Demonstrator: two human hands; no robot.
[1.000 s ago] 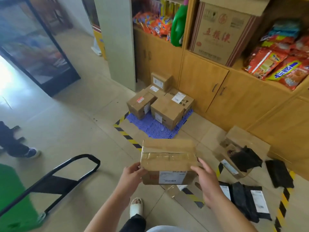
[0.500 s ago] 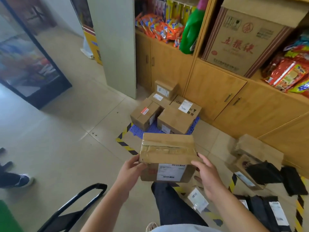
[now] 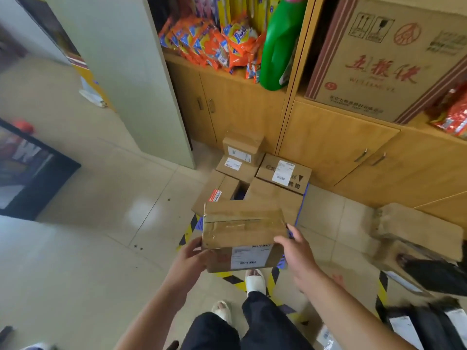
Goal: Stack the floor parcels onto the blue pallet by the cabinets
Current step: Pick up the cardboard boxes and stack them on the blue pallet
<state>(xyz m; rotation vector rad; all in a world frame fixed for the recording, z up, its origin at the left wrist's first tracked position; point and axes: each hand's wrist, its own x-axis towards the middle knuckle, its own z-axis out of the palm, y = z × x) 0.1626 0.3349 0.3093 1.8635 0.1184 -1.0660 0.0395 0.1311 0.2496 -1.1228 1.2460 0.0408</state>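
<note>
Currently held: taped parcel [image 3: 242, 231], aloft at the near edge of the blue pallet [image 3: 302, 203].
Left grip [image 3: 192, 258]: fingers curled round the parcel's left end.
Right grip [image 3: 297, 256]: clasps its right end.
Pallet load: several cartons [image 3: 275, 198] beside the cabinets [image 3: 328, 145].

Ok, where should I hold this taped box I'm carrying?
By its two short ends, one hand from each side, as the left hand and right hand do now: the box is wide, with flat end faces to press against.

The blue pallet [image 3: 302, 203] lies mostly hidden under stacked boxes [image 3: 274, 195].
</note>
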